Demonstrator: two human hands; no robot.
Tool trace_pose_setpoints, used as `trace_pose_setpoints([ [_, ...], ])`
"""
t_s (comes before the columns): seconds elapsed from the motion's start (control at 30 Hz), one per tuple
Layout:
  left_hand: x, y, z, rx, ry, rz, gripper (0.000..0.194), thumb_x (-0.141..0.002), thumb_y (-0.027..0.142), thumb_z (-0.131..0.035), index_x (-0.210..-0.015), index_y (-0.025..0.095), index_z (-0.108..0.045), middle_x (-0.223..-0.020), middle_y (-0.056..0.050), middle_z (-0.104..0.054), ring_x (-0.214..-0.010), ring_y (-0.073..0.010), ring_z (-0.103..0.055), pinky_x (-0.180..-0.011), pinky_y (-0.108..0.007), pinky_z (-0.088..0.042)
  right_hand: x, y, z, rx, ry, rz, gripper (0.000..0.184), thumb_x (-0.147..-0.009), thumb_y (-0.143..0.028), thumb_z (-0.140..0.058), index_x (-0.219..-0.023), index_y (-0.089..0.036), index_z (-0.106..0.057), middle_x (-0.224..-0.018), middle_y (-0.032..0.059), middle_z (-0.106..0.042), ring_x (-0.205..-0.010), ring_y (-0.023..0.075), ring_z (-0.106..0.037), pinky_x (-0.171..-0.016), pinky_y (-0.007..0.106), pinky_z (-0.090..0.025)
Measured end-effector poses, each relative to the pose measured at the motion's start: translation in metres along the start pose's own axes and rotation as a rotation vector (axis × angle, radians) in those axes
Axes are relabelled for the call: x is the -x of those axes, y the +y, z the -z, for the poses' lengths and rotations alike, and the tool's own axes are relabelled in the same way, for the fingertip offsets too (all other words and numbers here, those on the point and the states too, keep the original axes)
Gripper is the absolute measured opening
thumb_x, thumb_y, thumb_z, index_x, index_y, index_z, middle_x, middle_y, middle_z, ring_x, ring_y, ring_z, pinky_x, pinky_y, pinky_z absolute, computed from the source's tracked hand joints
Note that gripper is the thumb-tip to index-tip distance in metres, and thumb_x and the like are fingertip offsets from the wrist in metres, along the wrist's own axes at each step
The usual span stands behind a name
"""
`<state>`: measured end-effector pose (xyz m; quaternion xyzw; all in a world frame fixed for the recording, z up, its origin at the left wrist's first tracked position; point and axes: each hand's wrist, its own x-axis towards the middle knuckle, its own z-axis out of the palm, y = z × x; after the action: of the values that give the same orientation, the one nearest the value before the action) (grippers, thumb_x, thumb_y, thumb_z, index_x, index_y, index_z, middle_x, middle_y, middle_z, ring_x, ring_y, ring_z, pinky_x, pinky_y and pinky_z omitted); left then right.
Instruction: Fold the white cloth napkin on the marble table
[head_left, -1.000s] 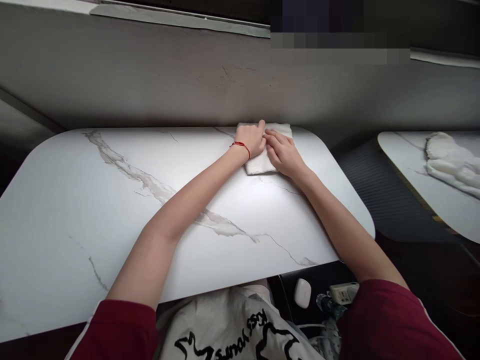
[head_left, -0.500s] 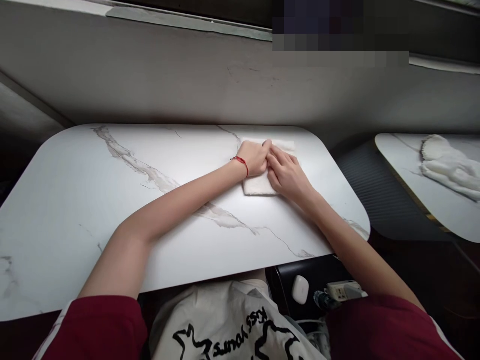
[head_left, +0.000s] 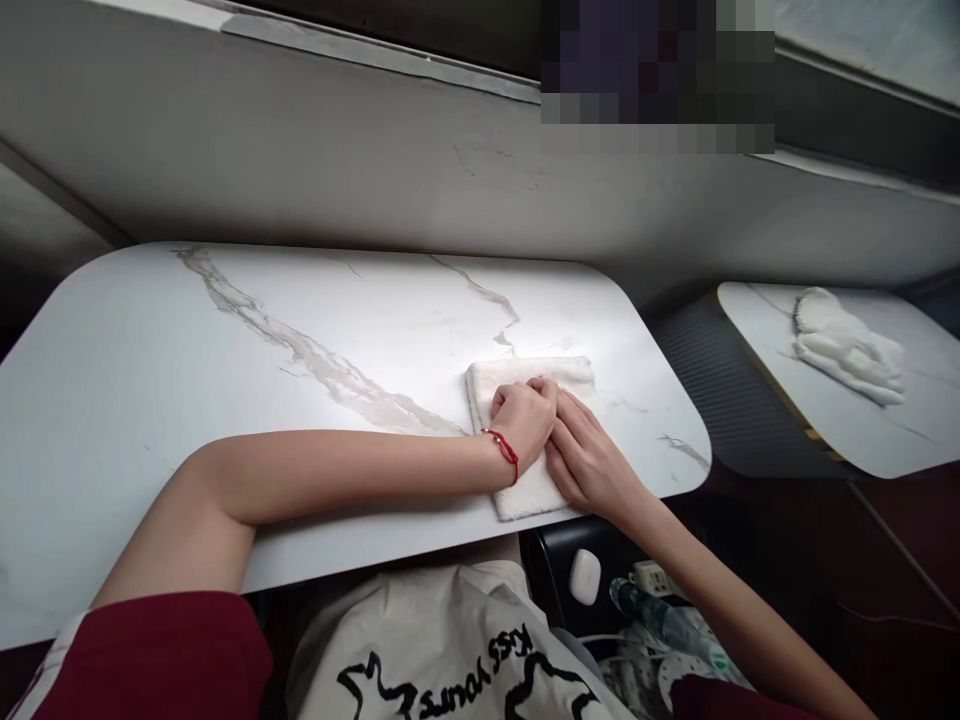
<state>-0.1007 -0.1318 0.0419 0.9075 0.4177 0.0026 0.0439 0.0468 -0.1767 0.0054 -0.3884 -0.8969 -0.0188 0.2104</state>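
A folded white towel (head_left: 525, 500) lies flat on the white marbled table (head_left: 360, 300), close to its front edge. On it my left hand (head_left: 527, 418) is closed in a fist, a red string bracelet round the wrist. Pressed against that fist is my right hand (head_left: 592, 455), its fingers together and bent down onto the cloth. Parts of the fingers of both hands are hidden where they meet.
A second marbled table (head_left: 892, 435) stands at the right with a crumpled white cloth (head_left: 851, 345) on it. Below the front edge are a small white case (head_left: 585, 577), a plastic bottle (head_left: 667, 620) and cables. A grey wall (head_left: 337, 160) rises behind the table.
Both hands and the towel have come from near the table's back edge toward me, to the front edge. My left elbow is bent more. The view has shifted a little to the right.
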Motion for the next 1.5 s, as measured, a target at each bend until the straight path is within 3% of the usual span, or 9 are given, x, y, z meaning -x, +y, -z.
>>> trace_pose_setpoints([
  [0.17, 0.015, -0.003, 0.003, -0.032, -0.029, 0.001, 0.047, -0.093, 0.009, -0.05, -0.138, 0.0, -0.055, -0.116, -0.023, -0.065, -0.079, -0.025, -0.069, -0.05, -0.031, -0.041, -0.002, -0.007, -0.002, -0.097, -0.04, 0.012, 0.07, -0.097, -0.012, -0.041, -0.164, -0.016, -0.021, -0.167, 0.0182, -0.028, -0.152, 0.0374, -0.033, -0.117, 0.063, -0.044],
  [0.3, 0.007, -0.02, 0.007, 0.001, -0.081, 0.027, 0.049, -0.094, 0.012, -0.047, -0.14, -0.004, -0.048, -0.12, -0.024, -0.064, -0.089, -0.0266, -0.071, -0.059, -0.032, -0.047, -0.018, 0.005, -0.007, -0.142, -0.04, 0.004, 0.067, -0.098, -0.015, -0.039, -0.163, -0.019, -0.025, -0.166, 0.0156, -0.031, -0.153, 0.0355, -0.033, -0.119, 0.063, -0.041],
  [0.57, -0.036, -0.077, 0.011, 0.047, -0.024, 0.17, 0.042, -0.095, 0.015, -0.04, -0.132, -0.003, -0.049, -0.11, -0.025, -0.069, -0.101, -0.0307, -0.072, -0.075, -0.036, -0.046, -0.089, 0.056, -0.029, -0.162, -0.074, -0.017, 0.051, -0.099, -0.024, -0.033, -0.147, -0.019, -0.049, -0.159, 0.0148, -0.045, -0.151, 0.0299, -0.037, -0.122, 0.06, -0.039],
  [0.77, -0.053, -0.121, 0.016, 0.031, 0.04, 0.258, 0.043, -0.097, 0.021, -0.038, -0.133, 0.0, -0.047, -0.114, -0.024, -0.071, -0.108, -0.031, -0.07, -0.084, -0.036, -0.044, -0.136, 0.08, -0.051, -0.151, -0.037, -0.002, 0.049, -0.097, -0.024, -0.033, -0.141, -0.018, -0.053, -0.156, 0.016, -0.049, -0.151, 0.0274, -0.038, -0.123, 0.058, -0.037],
  [1.2, -0.072, -0.178, 0.014, 0.009, 0.148, 0.319, 0.048, -0.094, 0.025, -0.037, -0.135, 0.005, -0.05, -0.107, -0.022, -0.072, -0.107, -0.0378, -0.068, -0.083, -0.042, -0.042, -0.191, 0.1, -0.079, -0.066, -0.044, -0.019, 0.05, -0.097, -0.029, -0.035, -0.143, -0.018, -0.051, -0.156, 0.0148, -0.048, -0.15, 0.0275, -0.038, -0.122, 0.055, -0.035],
  [1.5, -0.078, -0.197, 0.018, 0.011, 0.129, 0.403, 0.057, -0.092, 0.032, -0.038, -0.143, 0.005, -0.044, -0.116, -0.023, -0.068, -0.112, -0.0375, -0.063, -0.091, -0.043, -0.039, -0.216, 0.1, -0.08, -0.005, -0.074, -0.046, 0.055, -0.092, -0.022, -0.035, -0.145, -0.019, -0.05, -0.154, 0.011, -0.052, -0.144, 0.0294, -0.044, -0.118, 0.05, -0.038],
])
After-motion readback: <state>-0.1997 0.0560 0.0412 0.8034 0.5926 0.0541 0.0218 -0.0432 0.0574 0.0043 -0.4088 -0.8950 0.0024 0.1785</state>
